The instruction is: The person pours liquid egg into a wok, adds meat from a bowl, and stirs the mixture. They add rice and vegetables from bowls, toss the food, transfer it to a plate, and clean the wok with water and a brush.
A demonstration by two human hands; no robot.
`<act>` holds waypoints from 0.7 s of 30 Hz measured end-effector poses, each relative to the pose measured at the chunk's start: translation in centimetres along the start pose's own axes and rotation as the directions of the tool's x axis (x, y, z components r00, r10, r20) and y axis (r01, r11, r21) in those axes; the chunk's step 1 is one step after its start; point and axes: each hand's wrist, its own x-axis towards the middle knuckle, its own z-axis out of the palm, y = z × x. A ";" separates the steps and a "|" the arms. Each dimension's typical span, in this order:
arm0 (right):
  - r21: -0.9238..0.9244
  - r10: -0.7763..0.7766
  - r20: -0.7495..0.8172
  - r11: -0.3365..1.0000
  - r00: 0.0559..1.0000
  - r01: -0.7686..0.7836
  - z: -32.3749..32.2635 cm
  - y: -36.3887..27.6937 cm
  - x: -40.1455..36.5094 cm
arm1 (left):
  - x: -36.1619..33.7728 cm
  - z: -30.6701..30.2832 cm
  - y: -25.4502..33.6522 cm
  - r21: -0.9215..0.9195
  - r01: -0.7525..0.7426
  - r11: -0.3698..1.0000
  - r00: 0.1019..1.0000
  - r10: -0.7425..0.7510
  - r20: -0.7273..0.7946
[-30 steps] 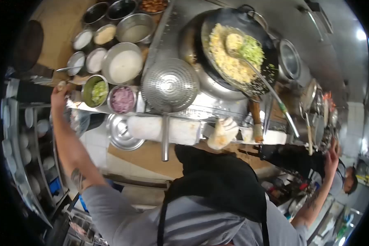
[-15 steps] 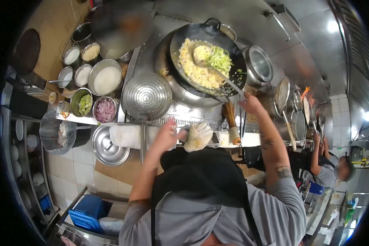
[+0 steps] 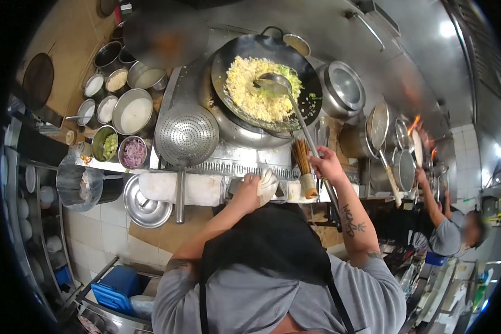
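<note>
My right hand (image 3: 327,165) is closed round the long handle of a metal ladle (image 3: 303,119), whose bowl rests upside down on the food. Beneath it, a black wok (image 3: 220,67) on the stove holds yellowish rice-like food (image 3: 245,92), with pale green shreds (image 3: 294,78) at its right side, partly covered by the ladle. At the counter's front edge my left hand (image 3: 246,195) grips a folded off-white cloth (image 3: 268,186); some fingertips are hidden. A bamboo brush (image 3: 305,172) stands between the cloth and my right hand.
A perforated strainer (image 3: 187,135) lies left of the wok, its handle overhanging the front edge. Further left stand pots of white contents, chopped greens (image 3: 106,143) and sliced onion (image 3: 133,153). To the right, another person (image 3: 442,228) works near flames (image 3: 413,123).
My left hand has moved right from beside the cloth onto it. The ladle has turned over above the food, and my right hand is lower. Fewer green shreds show.
</note>
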 end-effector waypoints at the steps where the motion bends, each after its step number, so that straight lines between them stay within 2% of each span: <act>1: 0.009 -0.002 0.007 1.000 1.000 0.002 0.1 0.7 -0.4 | 0.1 -0.3 0.3 0.020 0.013 1.000 1.000 -0.013 0.024; 2: 0.060 0.006 0.026 0.998 1.000 -0.008 -0.1 1.4 -0.5 | 0.4 -0.5 0.4 0.012 0.041 0.999 0.999 -0.041 0.026; 5: 0.437 -0.020 0.106 0.899 0.994 -0.028 -0.4 1.7 -0.9 | 1.8 0.5 -1.1 -0.054 0.083 0.995 0.991 -0.076 0.111; 6: 0.419 -0.072 0.067 0.907 0.995 0.038 -0.4 1.2 -0.6 | 1.7 0.8 -1.2 -0.115 0.107 0.988 0.994 -0.102 0.050; 9: 0.108 -0.077 -0.128 0.990 0.989 0.091 -1.5 -1.6 -0.1 | 1.6 0.9 -0.9 -0.208 0.071 0.976 0.995 -0.083 -0.052; 10: 0.023 -0.077 -0.116 0.996 0.990 0.081 -2.5 -2.0 0.6 | 1.6 0.5 -0.4 -0.210 0.151 0.966 0.984 -0.166 -0.057; 12: -0.090 -0.121 -0.217 0.991 0.969 0.104 -3.4 -1.8 2.6 | 2.7 1.3 -2.1 -0.490 0.181 0.853 0.975 -0.221 -0.026; 13: -0.152 -0.150 -0.257 0.982 0.955 0.113 -3.9 -1.2 4.4 | 3.1 1.7 -3.2 -0.620 0.189 0.761 0.969 -0.248 -0.010; 14: -0.349 -0.354 -0.340 0.908 0.871 0.233 -5.3 1.9 8.4 | 3.4 1.2 -3.4 -0.769 0.203 0.606 0.970 -0.232 0.073; 16: -0.393 -0.346 -0.236 0.889 0.908 0.236 -5.6 -0.6 10.6 | 3.1 -1.7 -2.3 -0.917 0.298 0.265 0.946 -0.209 0.247; 17: -0.408 -0.333 -0.186 0.882 0.925 0.235 -5.6 -2.1 11.0 | 2.8 -2.7 -2.1 -0.935 0.345 0.081 0.929 -0.173 0.327; 18: -0.408 -0.207 -0.203 0.906 0.957 0.109 -4.7 -4.0 11.2 | 2.6 -3.1 -2.7 -0.885 0.446 -0.134 0.890 -0.038 0.454; 21: -0.383 -0.260 -0.037 0.896 0.965 0.226 -2.5 -4.1 12.8 | 1.4 -1.6 -0.9 -0.875 0.307 -0.374 0.951 0.090 0.295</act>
